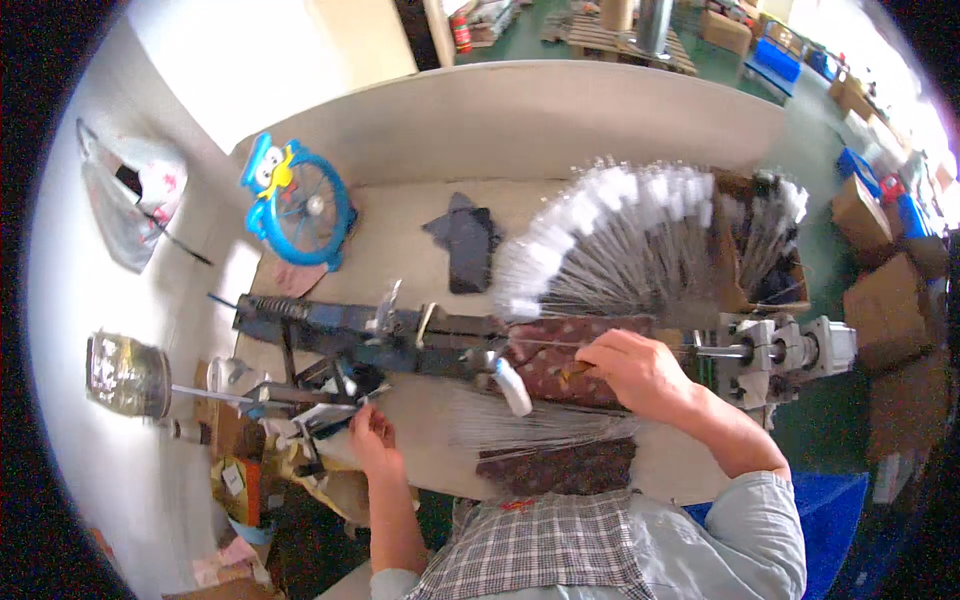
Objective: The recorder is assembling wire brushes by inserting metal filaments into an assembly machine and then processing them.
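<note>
Right hand [640, 372] over the maroon patterned cloth [535, 350], right of the bench's middle. Fingers drawn together, thumb against them; a thin wire [548, 343] runs from the fingertips leftward toward the dark machine bar [350, 325]. Looks like a fingertip pinch on the wire; the exact contact is too blurred to settle.

Left hand [372, 438] lower and well apart, fingers half curled, tips at the near end of a metal rod assembly [300, 397]. Cannot tell whether it grips anything there or only touches.

More thin wires in two lots: a broad fan [640, 255] with white tips [610, 195] pointing away from the person, behind the cloth; a loose bundle [545, 428] on the near side. A small white tube [513, 388] sits at the bar's right end, tilted. Farther right, a metal clamp unit [780, 352]. Dark phone [470, 262] flat on the bench [395, 235], left of the fan.

Handling, by judgement: each wire is probably very light, springy and fairly stiff along its length, but easily kinked. Likely smooth, so apt to roll or slip between dry fingertips. Best held with thumb and forefinger on the bare shaft, near the end being steered, clear of the white tip, which looks soft enough to crush.
</note>
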Action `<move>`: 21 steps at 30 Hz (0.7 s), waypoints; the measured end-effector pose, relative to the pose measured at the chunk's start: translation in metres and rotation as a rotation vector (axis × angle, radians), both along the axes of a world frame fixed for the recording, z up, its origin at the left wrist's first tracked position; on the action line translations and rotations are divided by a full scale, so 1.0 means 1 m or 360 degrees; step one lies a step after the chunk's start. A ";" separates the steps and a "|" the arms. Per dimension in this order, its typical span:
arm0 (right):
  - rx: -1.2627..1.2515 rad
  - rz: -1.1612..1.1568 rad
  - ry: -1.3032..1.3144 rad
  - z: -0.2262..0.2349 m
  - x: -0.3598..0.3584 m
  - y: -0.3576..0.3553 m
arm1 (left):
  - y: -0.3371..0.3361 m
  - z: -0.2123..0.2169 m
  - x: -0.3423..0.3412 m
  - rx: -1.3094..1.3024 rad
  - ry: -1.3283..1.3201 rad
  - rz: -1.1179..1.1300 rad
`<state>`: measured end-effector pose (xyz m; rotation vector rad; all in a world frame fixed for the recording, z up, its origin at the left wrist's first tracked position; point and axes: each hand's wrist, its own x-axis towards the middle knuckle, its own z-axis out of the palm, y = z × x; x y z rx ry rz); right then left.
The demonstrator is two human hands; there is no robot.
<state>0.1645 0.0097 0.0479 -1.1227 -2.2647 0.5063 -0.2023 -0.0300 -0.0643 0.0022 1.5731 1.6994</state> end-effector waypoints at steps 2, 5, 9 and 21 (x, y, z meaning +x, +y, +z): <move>0.0208 -0.0135 0.0045 0.007 0.014 0.007 | -0.006 0.013 0.028 0.0233 0.0118 -0.0356; -0.0004 -0.0278 0.0080 -0.001 0.026 0.014 | -0.017 0.033 0.109 0.0262 0.0702 -0.1014; -0.0276 -0.0244 0.0269 -0.002 0.039 0.012 | 0.013 0.072 0.208 0.0545 0.0498 -0.1443; 0.0091 -0.0173 0.0271 0.000 0.038 0.017 | 0.029 0.055 0.234 0.0491 0.0093 -0.1234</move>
